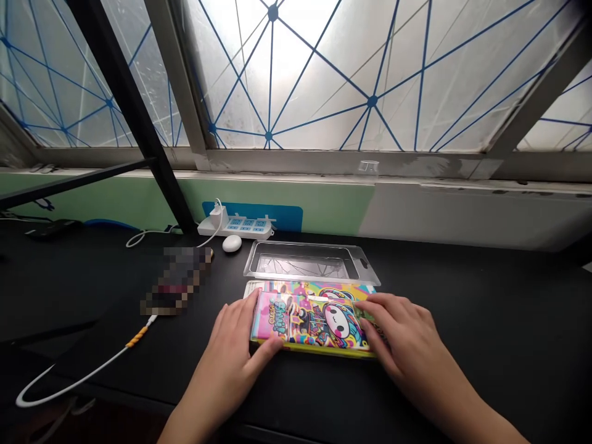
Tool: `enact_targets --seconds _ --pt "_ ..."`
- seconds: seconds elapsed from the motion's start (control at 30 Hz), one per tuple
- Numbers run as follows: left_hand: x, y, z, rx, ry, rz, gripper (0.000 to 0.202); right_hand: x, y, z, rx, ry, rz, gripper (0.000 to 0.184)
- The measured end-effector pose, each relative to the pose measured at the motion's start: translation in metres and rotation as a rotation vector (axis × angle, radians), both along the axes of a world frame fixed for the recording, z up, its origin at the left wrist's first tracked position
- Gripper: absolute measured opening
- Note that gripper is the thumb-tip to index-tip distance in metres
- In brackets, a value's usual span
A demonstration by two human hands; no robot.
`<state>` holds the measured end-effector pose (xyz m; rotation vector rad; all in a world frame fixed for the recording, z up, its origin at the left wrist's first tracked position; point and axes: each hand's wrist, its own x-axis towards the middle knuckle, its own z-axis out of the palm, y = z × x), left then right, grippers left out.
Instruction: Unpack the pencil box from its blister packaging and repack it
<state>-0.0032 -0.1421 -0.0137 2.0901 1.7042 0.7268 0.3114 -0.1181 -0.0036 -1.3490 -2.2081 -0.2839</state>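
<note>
A flat, cartoon-printed pencil case (308,320) in pink, yellow and other bright colours lies on the black desk (499,308). At its left end, my left hand (238,345) grips it, thumb along the front edge and fingers on the side. My right hand (404,336) closes over its right end, fingertips on the printed top; the thumb side covers that corner. Just behind the case a similarly printed flat piece (296,287) shows, mostly hidden. Beyond that lies a clear plastic tray (254,262) with a hanging hole at its right end.
A white power strip (250,229) with a plugged-in charger stands by the wall, near a small white rounded case (232,244). To the left lie a blurred-out phone-like object (178,283) and its white cable (87,383). A black slanted post (139,117) rises before the window.
</note>
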Motion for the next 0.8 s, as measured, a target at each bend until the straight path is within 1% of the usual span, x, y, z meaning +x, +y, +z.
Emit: enact_targets --seconds 0.07,0.13,0.23,0.3,0.4,0.47,0.67,0.73,0.8 --pt "0.0 -0.001 -0.002 -0.007 0.011 -0.025 0.081 -0.017 0.004 0.008 -0.012 -0.043 0.072 0.024" --pt "-0.001 -0.001 -0.003 -0.01 0.005 -0.035 0.088 -0.035 0.011 0.015 -0.057 -0.058 0.115 0.025" --pt "-0.003 0.0 -0.003 -0.035 -0.011 -0.035 0.091 -0.06 0.021 0.021 -0.142 -0.064 0.156 0.025" --pt "-0.005 0.0 -0.001 -0.061 -0.021 -0.031 0.088 -0.07 0.026 0.021 -0.172 -0.063 0.156 0.024" --pt "-0.008 0.001 0.003 -0.071 -0.033 -0.039 0.079 -0.076 0.029 0.018 -0.178 -0.054 0.149 0.025" --pt "-0.01 0.001 0.005 -0.071 -0.032 -0.051 0.076 -0.075 0.029 0.014 -0.17 -0.044 0.149 0.025" --pt "-0.01 0.004 0.007 -0.083 -0.018 -0.092 0.078 -0.075 0.029 0.008 -0.158 -0.024 0.152 0.025" --pt "-0.011 0.006 0.009 -0.089 -0.017 -0.103 0.082 -0.077 0.03 0.009 -0.121 -0.014 0.154 0.025" --pt "-0.013 0.008 0.011 -0.108 -0.015 -0.114 0.081 -0.078 0.032 0.01 -0.062 0.002 0.145 0.024"
